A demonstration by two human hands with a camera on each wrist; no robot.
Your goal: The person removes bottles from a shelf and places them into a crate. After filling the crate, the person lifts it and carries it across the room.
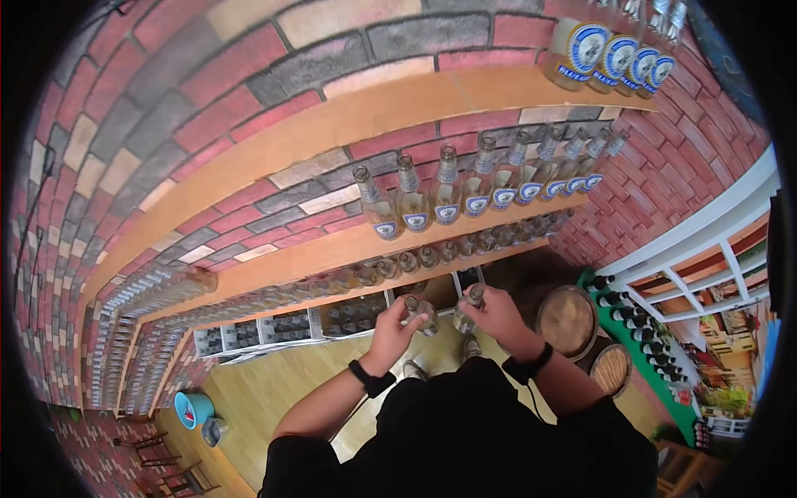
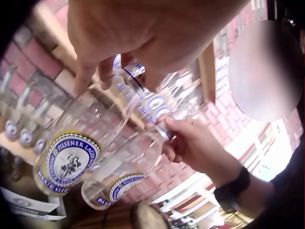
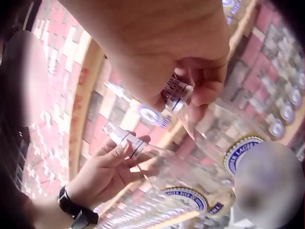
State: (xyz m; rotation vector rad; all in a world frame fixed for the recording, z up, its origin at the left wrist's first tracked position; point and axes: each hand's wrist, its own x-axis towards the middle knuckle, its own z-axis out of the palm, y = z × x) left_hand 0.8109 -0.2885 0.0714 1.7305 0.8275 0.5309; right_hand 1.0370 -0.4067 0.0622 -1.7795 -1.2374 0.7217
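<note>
In the head view my left hand [image 1: 390, 339] grips a clear glass beer bottle [image 1: 427, 319] by its neck. My right hand [image 1: 501, 319] holds a second clear beer bottle [image 1: 464, 320] the same way, just to the right. Both bottles hang bottom-down, side by side. The left wrist view shows a round blue, white and gold label [image 2: 71, 163] on the left bottle, reading "Pilsener Lager". Close beside it is the right bottle [image 2: 126, 174], with a matching label. From the right wrist, the left hand's fingers [image 3: 126, 151] wrap the neck label.
Wooden wall shelves [image 1: 299, 241] carry rows of similar bottles [image 1: 448, 195]. Crates of bottles [image 1: 286, 326] stand below along the wall. Barrels [image 1: 568, 319] and a green stand of dark bottles [image 1: 643, 328] are at the right. A blue bucket [image 1: 194, 409] sits on the floor at left.
</note>
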